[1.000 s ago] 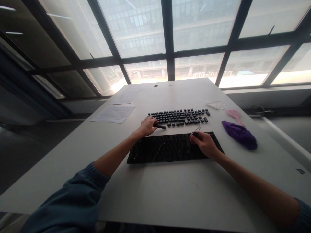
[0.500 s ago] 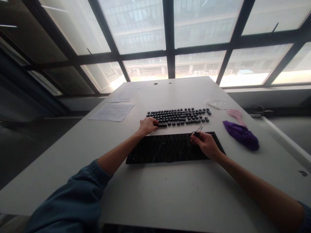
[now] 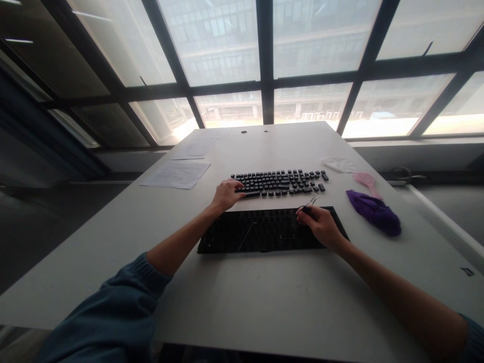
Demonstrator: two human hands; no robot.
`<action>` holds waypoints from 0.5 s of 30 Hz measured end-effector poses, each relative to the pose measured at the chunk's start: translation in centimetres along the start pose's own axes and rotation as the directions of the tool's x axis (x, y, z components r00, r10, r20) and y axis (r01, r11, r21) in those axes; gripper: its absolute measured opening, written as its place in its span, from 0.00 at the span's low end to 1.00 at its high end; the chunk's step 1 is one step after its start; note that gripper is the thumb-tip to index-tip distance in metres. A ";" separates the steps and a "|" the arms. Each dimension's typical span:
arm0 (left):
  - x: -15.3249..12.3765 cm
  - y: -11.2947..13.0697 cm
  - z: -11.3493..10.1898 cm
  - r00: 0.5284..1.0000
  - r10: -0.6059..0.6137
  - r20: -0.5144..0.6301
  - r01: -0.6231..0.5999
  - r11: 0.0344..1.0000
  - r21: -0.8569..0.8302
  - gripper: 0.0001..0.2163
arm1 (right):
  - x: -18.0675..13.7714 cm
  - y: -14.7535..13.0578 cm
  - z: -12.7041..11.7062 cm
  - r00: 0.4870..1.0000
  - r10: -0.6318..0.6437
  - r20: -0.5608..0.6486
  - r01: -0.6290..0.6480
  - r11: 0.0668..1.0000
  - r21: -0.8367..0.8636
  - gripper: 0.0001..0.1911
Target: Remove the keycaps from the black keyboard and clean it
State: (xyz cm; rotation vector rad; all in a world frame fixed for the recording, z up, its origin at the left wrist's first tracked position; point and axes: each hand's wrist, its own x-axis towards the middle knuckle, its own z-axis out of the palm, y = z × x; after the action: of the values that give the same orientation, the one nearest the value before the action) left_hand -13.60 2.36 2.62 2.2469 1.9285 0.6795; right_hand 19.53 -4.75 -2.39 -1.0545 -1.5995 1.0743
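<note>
My left hand (image 3: 226,195) is at the left end of several rows of loose black keycaps (image 3: 264,180). Its thumb and index finger rest on either side of a dark keycap there. Just right of that hand lies the long spacebar cap (image 3: 252,193). My right hand (image 3: 321,224) is closed around the dark handle of a keycap puller (image 3: 313,200), whose thin wires point up and away. It hovers over or rests on the right part of a black keyboard base (image 3: 234,239); which of these I cannot tell. A thin wire piece (image 3: 287,237) shows on that base.
Right of the keycaps lie a purple cloth bag (image 3: 374,214), a pink brush-like item (image 3: 365,179) and a clear plastic bag (image 3: 338,164). Paper sheets (image 3: 176,175) are on the left of the white table (image 3: 264,297). Large windows stand behind.
My left hand has shifted slightly left and back at the keycap rows, its thumb and finger now further apart. The right hand with the puller has stayed nearly still.
</note>
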 end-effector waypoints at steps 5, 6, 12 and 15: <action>-6.6 1.4 -3.3 0.986 0.148 -0.070 -0.156 0.980 -0.120 0.07 | -0.5 -2.4 -0.2 0.989 -0.147 0.020 0.148 0.981 -0.125 0.11; -8.4 1.8 -3.8 0.987 0.162 -0.011 -0.162 0.978 -0.129 0.08 | -0.5 -3.0 0.0 0.979 -0.201 0.042 0.205 0.967 -0.152 0.10; -16.0 4.1 -4.0 0.961 0.142 0.236 -0.132 0.990 -0.059 0.11 | 0.8 -4.6 4.7 0.936 -0.280 0.214 0.321 0.927 -0.192 0.07; -16.6 4.3 -3.2 0.962 0.104 0.252 -0.112 0.994 0.015 0.08 | 1.6 -4.1 7.6 0.901 -0.301 0.312 0.383 0.890 -0.246 0.08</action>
State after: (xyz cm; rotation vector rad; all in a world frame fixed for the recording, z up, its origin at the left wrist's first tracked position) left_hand -12.60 -15.08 2.66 2.3386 1.7184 0.3570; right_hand 11.23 -5.58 0.35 -0.7912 -2.1301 0.7644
